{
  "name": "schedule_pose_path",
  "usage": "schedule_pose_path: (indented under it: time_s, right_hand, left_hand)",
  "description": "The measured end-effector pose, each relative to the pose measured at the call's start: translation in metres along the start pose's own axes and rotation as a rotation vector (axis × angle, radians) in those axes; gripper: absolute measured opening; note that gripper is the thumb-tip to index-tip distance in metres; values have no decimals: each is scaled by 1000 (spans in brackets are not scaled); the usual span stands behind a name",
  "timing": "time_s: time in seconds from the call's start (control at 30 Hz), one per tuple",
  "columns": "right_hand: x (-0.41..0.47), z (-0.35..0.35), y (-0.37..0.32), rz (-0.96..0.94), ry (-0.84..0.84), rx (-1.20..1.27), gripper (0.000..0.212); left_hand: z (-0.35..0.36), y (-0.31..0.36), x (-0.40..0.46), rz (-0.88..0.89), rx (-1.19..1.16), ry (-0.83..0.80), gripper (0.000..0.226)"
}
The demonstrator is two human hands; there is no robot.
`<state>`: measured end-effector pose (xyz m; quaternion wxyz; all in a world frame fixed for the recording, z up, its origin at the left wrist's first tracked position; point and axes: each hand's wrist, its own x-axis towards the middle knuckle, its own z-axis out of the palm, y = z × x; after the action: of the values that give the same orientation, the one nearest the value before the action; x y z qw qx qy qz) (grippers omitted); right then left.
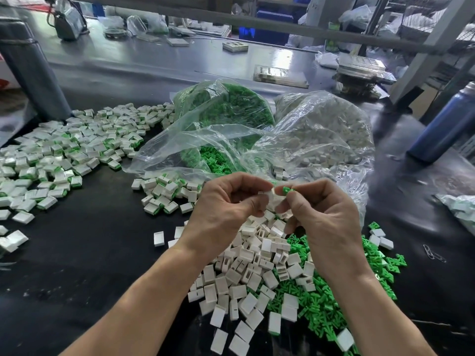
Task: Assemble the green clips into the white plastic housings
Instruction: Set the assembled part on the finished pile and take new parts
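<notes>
Above black matting point(90, 253), left hand point(226, 204) pinches a white housing point(270, 199); right hand point(326, 214) pinches a green clip point(288, 190).

On a black work mat point(90, 240) lie plain white housings point(246, 268) beside bright green clips point(323, 309), white-and-green assembled pieces point(59, 155) at left, clear bags of green clips point(231, 109) and off-white housings point(331, 134), and a dark blue bottle point(447, 124) at right.

Counts on the black bench

Two hands point(226, 206) point(323, 214); two clear bags, one of green clips point(226, 109), one of white housings point(326, 129); one blue bottle point(447, 124) at right. Loose housings point(246, 273) and clips point(321, 309): too many to count.
</notes>
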<state>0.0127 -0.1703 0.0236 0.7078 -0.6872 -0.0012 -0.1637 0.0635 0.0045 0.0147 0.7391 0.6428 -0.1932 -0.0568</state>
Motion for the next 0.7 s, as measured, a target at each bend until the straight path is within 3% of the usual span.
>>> schedule_pose_path:
  time_s: [0.4, 0.7]
  right_hand:
    - [0, 0, 9, -94, -51, -188, 27]
    - [0, 1, 7, -41, -41, -127, 18]
  left_hand:
    - [0, -1, 1, -21, -69, 17, 19]
    - [0, -2, 0, -40, -74, 33, 19]
